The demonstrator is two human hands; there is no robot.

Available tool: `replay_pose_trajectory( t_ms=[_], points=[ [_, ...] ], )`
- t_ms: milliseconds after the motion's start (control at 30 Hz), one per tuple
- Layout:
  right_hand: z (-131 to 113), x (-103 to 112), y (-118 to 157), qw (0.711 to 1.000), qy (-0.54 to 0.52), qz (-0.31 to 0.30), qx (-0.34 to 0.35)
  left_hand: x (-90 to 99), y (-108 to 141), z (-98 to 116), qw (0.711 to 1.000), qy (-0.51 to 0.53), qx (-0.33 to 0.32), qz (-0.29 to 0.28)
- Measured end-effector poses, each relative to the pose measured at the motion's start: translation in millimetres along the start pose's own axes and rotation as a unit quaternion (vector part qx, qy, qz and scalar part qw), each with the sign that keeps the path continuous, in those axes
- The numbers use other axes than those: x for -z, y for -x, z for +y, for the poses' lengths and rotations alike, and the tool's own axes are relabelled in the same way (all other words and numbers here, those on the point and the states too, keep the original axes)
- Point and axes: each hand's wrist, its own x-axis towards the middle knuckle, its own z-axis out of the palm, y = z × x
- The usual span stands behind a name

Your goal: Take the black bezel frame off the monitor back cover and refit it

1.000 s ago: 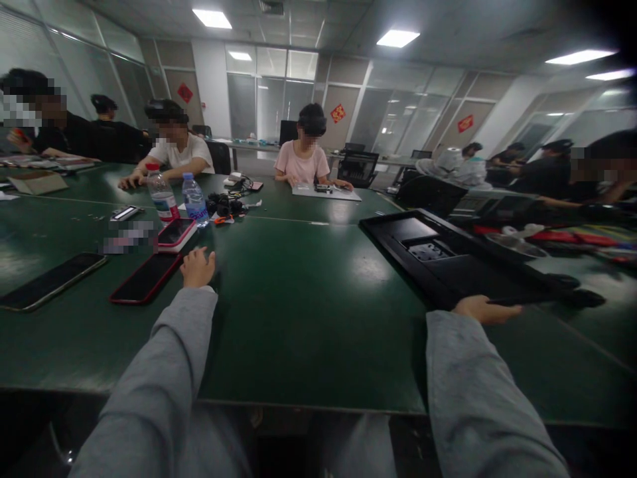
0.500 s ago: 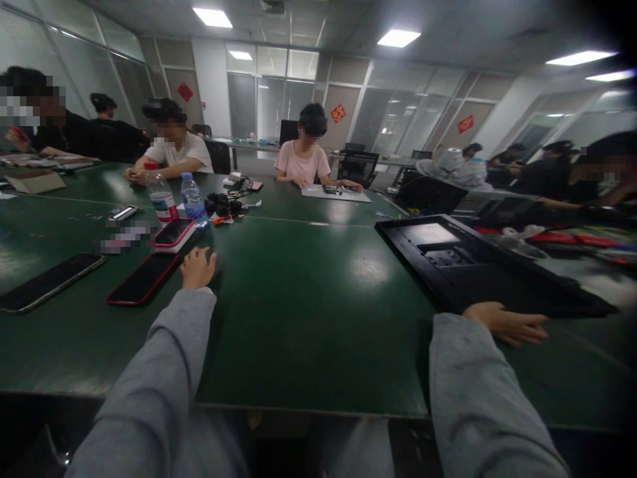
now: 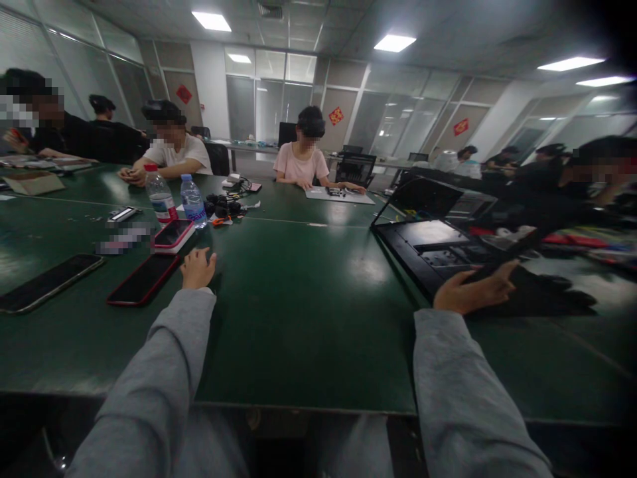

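My right hand [image 3: 472, 292] grips the near edge of a large black panel [image 3: 423, 239] and holds that edge raised off the green table [image 3: 298, 285]. The panel is tilted and blurred, and a thin black lid-like part rises behind it. My left hand [image 3: 198, 269] rests on the table with its fingers curled and nothing in it. It lies just right of a red-cased phone [image 3: 144, 279] lying face up. Grey sleeves cover both my arms.
A dark phone [image 3: 50, 282] and a pink-cased phone [image 3: 172, 234] lie to the left. Two water bottles [image 3: 162, 196] and a tangle of black gear [image 3: 223, 206] stand further back. Several people sit around the table; coloured items lie at the far right.
My right hand has closed on the panel's near edge and lifted it, so the panel has tilted up and shifted. My left hand has stayed in place.
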Motion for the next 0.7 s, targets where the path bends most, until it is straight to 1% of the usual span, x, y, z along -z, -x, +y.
replay_pose_trajectory(
  t_ms=[67, 200, 267, 300, 367, 433, 500, 533, 600, 700],
  points=[
    [-23, -3, 5, 0.999, -0.006, -0.027, 0.046, 2.0, 1, 2, 1.0, 0.005, -0.002, -0.001],
    [-62, -14, 21, 0.978, -0.057, -0.126, 0.158, 2.9, 2, 2, 1.0, 0.026, -0.001, 0.013],
    [-81, -17, 29, 0.969, -0.095, -0.142, 0.18, 0.8, -2, 0, 0.998, 0.06, 0.002, 0.029],
    [-89, -17, 33, 0.967, -0.112, -0.139, 0.181, -0.8, -4, -2, 0.995, 0.09, 0.003, 0.038],
    [-105, -14, 38, 0.968, -0.144, -0.118, 0.166, -4.3, -11, -4, 0.984, 0.169, 0.002, 0.055],
    [-118, -10, 43, 0.97, -0.181, -0.097, 0.132, -7.4, -16, -4, 0.966, 0.248, 0.008, 0.069],
    [-128, -7, 47, 0.966, -0.224, -0.094, 0.092, -9.1, -19, -1, 0.949, 0.306, 0.02, 0.079],
    [-132, -7, 49, 0.961, -0.245, -0.103, 0.074, -9.4, -20, 1, 0.942, 0.326, 0.028, 0.081],
    [-138, -11, 55, 0.948, -0.282, -0.143, 0.04, -8.9, -19, 6, 0.929, 0.358, 0.047, 0.076],
    [-142, -24, 64, 0.928, -0.311, -0.205, -0.014, -6.0, -15, 12, 0.904, 0.422, 0.058, 0.033]
  ],
)
